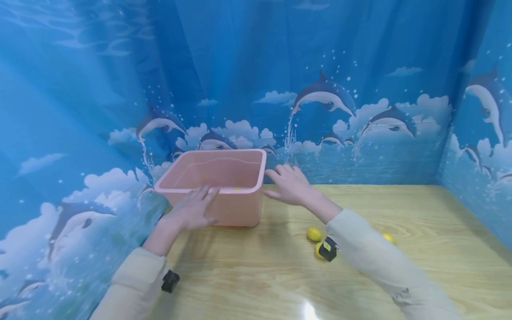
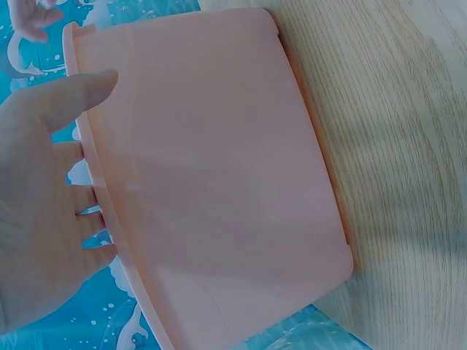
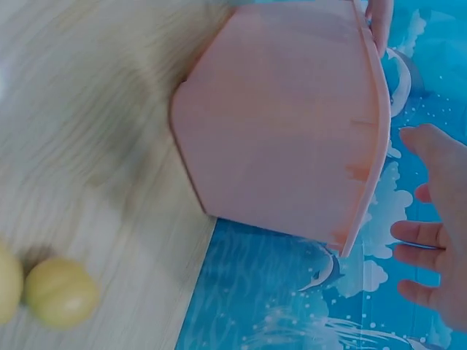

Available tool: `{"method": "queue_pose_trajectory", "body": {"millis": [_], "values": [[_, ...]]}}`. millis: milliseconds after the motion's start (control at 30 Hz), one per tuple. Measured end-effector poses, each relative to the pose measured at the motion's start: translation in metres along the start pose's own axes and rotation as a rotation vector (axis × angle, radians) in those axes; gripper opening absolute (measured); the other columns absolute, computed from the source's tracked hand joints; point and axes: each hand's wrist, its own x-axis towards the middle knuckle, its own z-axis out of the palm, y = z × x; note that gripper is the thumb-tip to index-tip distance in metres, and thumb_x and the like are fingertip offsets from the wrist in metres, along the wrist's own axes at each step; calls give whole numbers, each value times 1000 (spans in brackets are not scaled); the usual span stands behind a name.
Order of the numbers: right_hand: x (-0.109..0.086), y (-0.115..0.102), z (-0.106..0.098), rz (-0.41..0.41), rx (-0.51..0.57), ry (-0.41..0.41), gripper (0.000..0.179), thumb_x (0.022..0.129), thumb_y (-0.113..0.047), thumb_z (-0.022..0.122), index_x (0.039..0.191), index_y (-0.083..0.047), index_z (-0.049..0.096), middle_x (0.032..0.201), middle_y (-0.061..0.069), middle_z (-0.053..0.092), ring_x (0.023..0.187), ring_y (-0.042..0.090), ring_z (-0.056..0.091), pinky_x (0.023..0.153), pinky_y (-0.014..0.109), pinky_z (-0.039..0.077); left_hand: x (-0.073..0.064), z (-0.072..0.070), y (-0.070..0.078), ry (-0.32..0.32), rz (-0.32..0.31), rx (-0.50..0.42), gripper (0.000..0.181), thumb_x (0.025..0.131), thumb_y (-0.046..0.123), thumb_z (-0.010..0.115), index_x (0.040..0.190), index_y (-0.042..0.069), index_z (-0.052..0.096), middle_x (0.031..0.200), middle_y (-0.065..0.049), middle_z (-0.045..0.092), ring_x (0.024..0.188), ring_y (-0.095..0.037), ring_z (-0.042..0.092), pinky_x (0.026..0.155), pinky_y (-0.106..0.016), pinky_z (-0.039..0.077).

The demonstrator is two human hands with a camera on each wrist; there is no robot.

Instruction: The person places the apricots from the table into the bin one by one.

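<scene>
A pink plastic bin (image 1: pixel 240 209) stands on the table at the left. My left hand (image 1: pixel 190 211) is at its near rim, fingers fairly straight and reaching over the edge. In the left wrist view the thumb (image 2: pixel 95 87) lies over the outer wall, while the fingertips are hidden behind the rim. Just off the bin's right rim, my right hand (image 1: pixel 290 184) hovers with spread fingers and nothing in it; the right wrist view shows a gap between fingertips (image 3: pixel 408 232) and rim. A bit of yellow (image 1: pixel 238 188) shows inside the bin.
Lemon-like yellow fruits lie on the wooden table (image 1: pixel 256 275): one (image 1: pixel 314 234) near the right forearm, another (image 1: pixel 318 251) partly behind the wrist camera (image 1: pixel 329 250), a third (image 1: pixel 389 238) beyond the sleeve. A blue dolphin-print curtain (image 1: pixel 248 66) surrounds the table's back and sides.
</scene>
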Motion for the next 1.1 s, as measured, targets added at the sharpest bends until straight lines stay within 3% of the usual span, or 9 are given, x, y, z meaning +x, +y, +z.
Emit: {"method": "queue_pose_trajectory", "body": {"millis": [167, 567, 867, 1100], "values": [[-29, 9, 3, -22, -52, -16, 64, 86, -54, 56, 135, -14, 47, 113, 8, 55, 103, 26, 50, 80, 43, 43, 0, 1, 1, -19, -26, -14, 84, 87, 46, 59, 150, 12, 15, 154, -16, 11, 139, -35, 8, 111, -52, 13], [-102, 23, 18, -138, -128, 113, 64, 81, -50, 63, 126, -7, 53, 98, 7, 57, 94, 26, 54, 74, 43, 45, 0, 0, -1, -10, -2, -6, 83, 87, 43, 59, 150, 12, 13, 154, -17, 10, 139, -36, 7, 111, -51, 11], [-140, 36, 38, -104, -168, 52, 65, 77, -51, 66, 121, -4, 55, 98, 8, 58, 93, 27, 54, 75, 43, 46, 1, -2, -2, -5, -3, -9, 83, 87, 43, 59, 150, 11, 14, 153, -18, 10, 139, -36, 8, 111, -52, 12], [-158, 40, 56, -89, -172, 5, 68, 74, -51, 69, 119, -2, 55, 96, 8, 57, 93, 28, 55, 73, 41, 46, 3, 0, -2, -7, -1, -3, 84, 87, 44, 58, 150, 11, 14, 153, -18, 11, 139, -37, 8, 110, -52, 12]]}}
